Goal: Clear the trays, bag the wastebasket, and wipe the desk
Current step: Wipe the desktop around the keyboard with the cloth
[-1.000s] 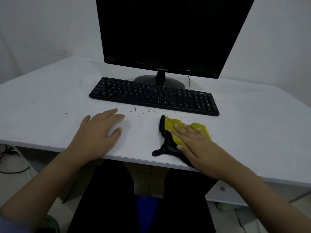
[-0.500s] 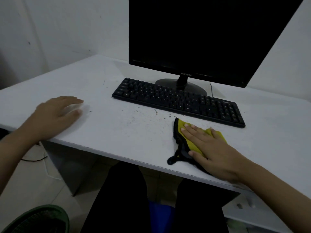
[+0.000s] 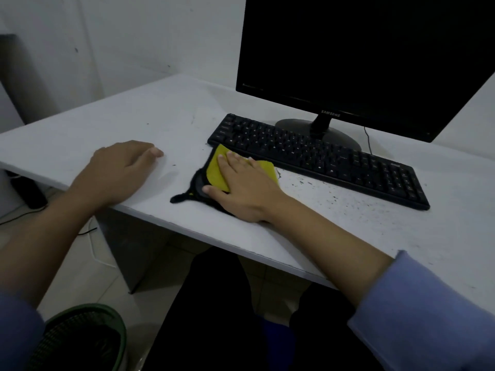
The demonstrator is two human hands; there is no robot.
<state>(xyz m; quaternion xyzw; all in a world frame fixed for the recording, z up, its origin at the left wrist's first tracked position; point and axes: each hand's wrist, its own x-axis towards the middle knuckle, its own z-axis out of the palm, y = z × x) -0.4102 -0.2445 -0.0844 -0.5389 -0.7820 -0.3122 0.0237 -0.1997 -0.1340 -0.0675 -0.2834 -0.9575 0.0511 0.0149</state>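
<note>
A person's right hand [image 3: 245, 186] presses a yellow-and-black cloth [image 3: 217, 174] flat, fingers straight and slightly spread, near the desk's [image 3: 348, 231] front edge, just beside the keyboard [image 3: 316, 159]. The left hand [image 3: 120, 172] rests palm-down, fingers together, near the left corner.

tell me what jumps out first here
The yellow cloth pressed flat under the right hand, just in front of the black keyboard. Dark crumbs speckle the white desk to its right, and a big dark monitor fills the back.
</note>
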